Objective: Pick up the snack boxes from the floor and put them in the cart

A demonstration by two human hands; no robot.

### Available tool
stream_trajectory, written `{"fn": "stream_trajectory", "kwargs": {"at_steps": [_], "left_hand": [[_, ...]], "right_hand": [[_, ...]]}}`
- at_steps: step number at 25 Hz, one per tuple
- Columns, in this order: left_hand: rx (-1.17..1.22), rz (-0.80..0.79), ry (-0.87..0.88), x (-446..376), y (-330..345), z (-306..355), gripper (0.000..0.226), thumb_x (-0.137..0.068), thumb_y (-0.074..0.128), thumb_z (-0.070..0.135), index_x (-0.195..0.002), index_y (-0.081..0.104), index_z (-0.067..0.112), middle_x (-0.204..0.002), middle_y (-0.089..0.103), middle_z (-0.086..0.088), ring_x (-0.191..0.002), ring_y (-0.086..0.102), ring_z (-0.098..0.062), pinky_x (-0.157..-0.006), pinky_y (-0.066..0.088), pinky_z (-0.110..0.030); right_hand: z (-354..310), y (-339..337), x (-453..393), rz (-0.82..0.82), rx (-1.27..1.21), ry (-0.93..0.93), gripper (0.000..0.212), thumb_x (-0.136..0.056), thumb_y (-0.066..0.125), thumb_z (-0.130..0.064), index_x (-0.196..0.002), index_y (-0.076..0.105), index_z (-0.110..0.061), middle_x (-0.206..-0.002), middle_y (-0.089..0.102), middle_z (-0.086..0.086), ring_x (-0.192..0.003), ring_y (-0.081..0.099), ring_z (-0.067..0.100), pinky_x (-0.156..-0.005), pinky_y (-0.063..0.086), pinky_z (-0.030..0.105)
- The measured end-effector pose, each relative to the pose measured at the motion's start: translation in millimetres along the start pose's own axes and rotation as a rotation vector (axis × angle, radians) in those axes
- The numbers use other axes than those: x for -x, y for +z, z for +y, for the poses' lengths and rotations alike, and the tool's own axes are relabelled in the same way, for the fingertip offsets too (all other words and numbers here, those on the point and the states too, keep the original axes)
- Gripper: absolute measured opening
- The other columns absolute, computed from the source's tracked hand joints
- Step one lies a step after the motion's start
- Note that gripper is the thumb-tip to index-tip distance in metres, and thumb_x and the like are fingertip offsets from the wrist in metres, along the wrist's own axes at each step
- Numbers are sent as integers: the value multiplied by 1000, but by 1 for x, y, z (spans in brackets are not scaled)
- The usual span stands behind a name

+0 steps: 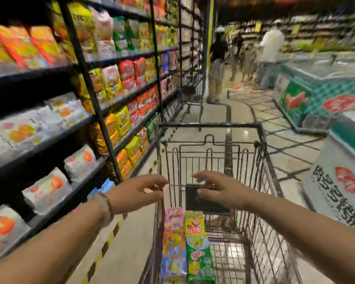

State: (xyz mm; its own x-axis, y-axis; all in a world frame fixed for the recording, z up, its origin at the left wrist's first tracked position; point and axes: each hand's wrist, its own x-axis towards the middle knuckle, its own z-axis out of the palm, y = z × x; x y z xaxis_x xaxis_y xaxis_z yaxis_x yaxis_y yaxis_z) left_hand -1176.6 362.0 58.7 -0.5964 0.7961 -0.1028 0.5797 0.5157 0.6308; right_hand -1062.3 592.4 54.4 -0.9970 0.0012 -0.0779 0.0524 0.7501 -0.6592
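Head view: nearest me I see two snack boxes [184, 244] lying side by side in the cart [262, 160], long sides running away from me. Above and beyond them my left hand [137, 191] and right hand [217, 189] hover loose-fingered and empty, the left over the cart's left rim, the right over a dark flat thing [203, 203]. No boxes show on the floor [131, 253], so I judge the next one lies out of frame.

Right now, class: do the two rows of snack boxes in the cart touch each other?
Touching. The head view shows the pink-topped row and the green row lying side by side against the cart's left wall, their long edges meeting with no gap.
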Motion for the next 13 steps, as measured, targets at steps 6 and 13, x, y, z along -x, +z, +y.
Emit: {"fn": "stream_trajectory", "kwargs": {"at_steps": [6,13], "left_hand": [[-138,218,32,131,-79,63,74,-46,43,94,-111,37,59,-125,41,32,-117,46,5,-98,39,-18],[-213,540,-181,336,-77,134,77,-44,40,96,-113,38,60,-129,44,29,-119,45,9,-99,39,-17]], "right_hand": [[-119,-44,63,11,252,-269,51,-95,51,-35,-144,35,-31,-135,38,-14,-107,41,-10,-85,37,4],[-204,-40,122,-16,189,-556,49,-93,53,-33,-139,38,-32,-139,44,-8,-117,49,9,-99,43,27]]}}
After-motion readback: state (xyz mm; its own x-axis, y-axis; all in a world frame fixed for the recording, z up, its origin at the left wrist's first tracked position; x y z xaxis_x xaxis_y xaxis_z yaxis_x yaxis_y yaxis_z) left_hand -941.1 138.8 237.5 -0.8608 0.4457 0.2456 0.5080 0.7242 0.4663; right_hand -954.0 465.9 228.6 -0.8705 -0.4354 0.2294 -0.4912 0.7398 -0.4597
